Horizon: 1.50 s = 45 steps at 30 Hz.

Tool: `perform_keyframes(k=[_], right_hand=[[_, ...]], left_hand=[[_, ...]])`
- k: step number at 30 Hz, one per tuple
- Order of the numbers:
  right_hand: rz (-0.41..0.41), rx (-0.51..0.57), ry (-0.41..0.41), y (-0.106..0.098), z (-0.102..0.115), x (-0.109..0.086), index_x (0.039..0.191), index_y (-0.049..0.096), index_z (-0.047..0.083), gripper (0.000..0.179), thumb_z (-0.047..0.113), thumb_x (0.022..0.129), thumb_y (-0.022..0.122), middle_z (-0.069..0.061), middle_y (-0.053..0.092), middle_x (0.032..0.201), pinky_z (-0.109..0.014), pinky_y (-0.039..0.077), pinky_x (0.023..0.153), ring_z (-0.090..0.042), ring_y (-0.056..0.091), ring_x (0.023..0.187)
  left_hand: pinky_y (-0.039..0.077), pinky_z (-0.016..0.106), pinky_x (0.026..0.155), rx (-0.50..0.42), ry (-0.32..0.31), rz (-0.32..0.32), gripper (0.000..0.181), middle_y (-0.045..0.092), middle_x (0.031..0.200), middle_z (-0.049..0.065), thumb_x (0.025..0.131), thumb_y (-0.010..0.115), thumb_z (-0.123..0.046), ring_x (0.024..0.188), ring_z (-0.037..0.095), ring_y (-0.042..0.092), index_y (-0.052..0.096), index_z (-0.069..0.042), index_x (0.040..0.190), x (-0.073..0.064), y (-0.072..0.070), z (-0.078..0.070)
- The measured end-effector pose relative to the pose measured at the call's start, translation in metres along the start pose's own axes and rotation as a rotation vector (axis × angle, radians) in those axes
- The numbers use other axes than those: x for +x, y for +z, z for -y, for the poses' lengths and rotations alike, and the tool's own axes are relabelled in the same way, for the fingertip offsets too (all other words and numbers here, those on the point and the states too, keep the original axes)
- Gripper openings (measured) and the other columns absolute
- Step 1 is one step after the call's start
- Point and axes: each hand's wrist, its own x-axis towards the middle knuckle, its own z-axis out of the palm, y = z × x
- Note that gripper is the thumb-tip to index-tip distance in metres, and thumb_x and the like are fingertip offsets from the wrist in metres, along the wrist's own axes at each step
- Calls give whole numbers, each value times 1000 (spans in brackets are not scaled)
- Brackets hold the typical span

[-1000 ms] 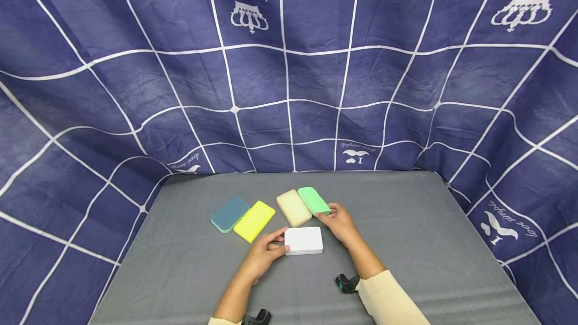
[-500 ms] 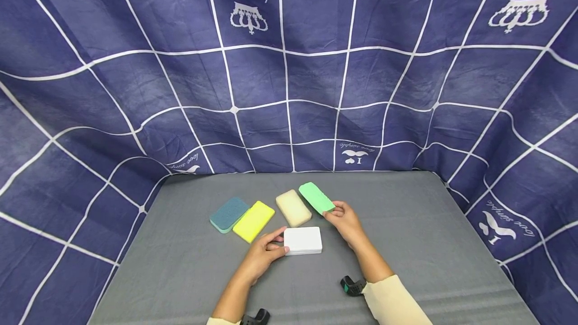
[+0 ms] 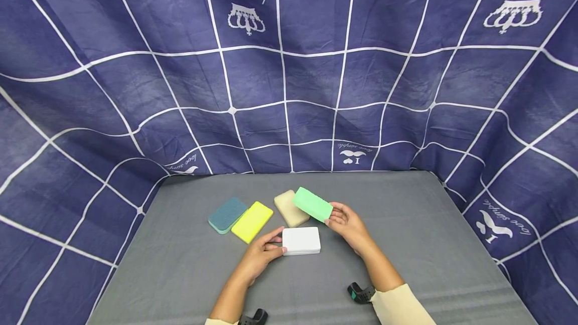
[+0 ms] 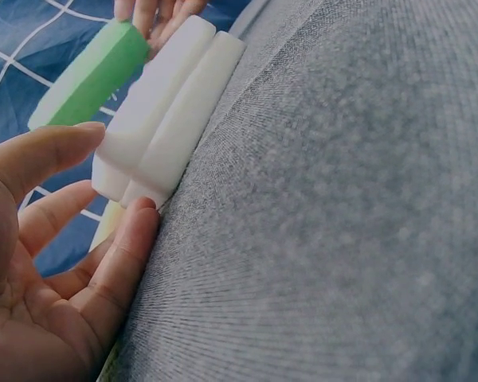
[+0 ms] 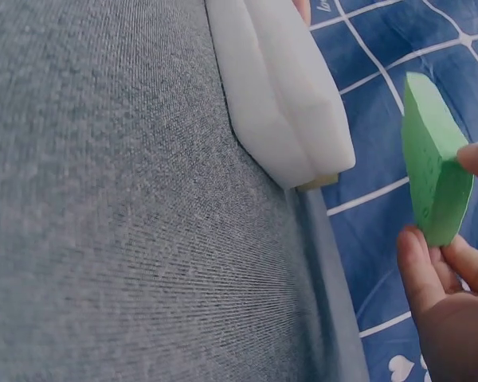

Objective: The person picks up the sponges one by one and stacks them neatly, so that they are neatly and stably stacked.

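Observation:
Two white sponges lie stacked on the grey cloth; the left wrist view shows the seam between the white blocks. My left hand holds the stack at its left end, thumb and fingers at its corners. My right hand pinches a green sponge by its right end, raised off the cloth and tilted. In the right wrist view the green sponge sits between thumb and fingers, apart from the white stack. Behind it in the head view lies a cream sponge, partly covered by the green one.
Left of the stack, a yellow sponge lies against a dark blue-green sponge. Grey cloth covers the table. A navy curtain with white lines hangs behind and at both sides.
My right hand has lifted the green sponge from beside the cream one, moved slightly right, and tilted it so it overlaps the cream sponge in view. My left hand stays at the white stack.

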Motion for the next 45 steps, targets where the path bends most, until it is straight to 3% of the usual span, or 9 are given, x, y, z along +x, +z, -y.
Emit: perform_keyframes(k=[12, 22, 34, 36, 40, 45], right_hand=[[91, 12, -29, 1, 3, -12, 139, 43, 1, 62, 3, 84, 71, -22, 52, 130, -16, 51, 89, -14, 58, 112], [143, -46, -51, 0, -2, -20, 141, 43, 2, 65, 7, 83, 73, -21, 52, 134, -23, 49, 97, -13, 57, 116], [227, -103, -108, 3, -6, -28, 141, 43, 0, 65, 6, 83, 73, -21, 49, 137, -37, 43, 105, -26, 54, 123], [237, -124, -119, 4, -6, -28, 141, 43, -1, 65, 5, 83, 73, -20, 48, 137, -37, 43, 106, -30, 52, 125], [257, -164, -126, 5, -9, -30, 142, 44, 2, 65, 6, 84, 72, -18, 47, 138, -37, 42, 107, -34, 50, 128], [262, -215, -141, 7, -9, -31, 140, 47, 4, 62, 5, 83, 73, -17, 48, 137, -42, 41, 107, -35, 50, 128]], left_hand=[[49, 19, 72, 14, 1, 9, 60, 58, 123, 19, 85, 73, -14, 89, 13, 61, 51, -13, 141, 3, 1, 4], [49, 19, 71, 42, -7, -3, 61, 57, 123, 19, 84, 73, -12, 88, 12, 61, 51, -13, 141, 0, 1, -2], [50, 19, 71, 33, -2, 17, 65, 56, 127, 18, 84, 74, -15, 91, 14, 60, 47, -12, 143, 3, -1, 2], [50, 19, 72, 28, 3, 20, 65, 56, 126, 19, 84, 74, -14, 91, 15, 60, 47, -10, 143, -1, -1, -6], [50, 20, 72, 22, 6, 17, 66, 56, 126, 18, 84, 74, -15, 93, 15, 60, 46, -9, 144, -4, 0, -7], [50, 20, 72, 15, 6, 16, 69, 56, 127, 16, 83, 75, -17, 92, 14, 60, 44, -8, 145, 1, -1, 1]])
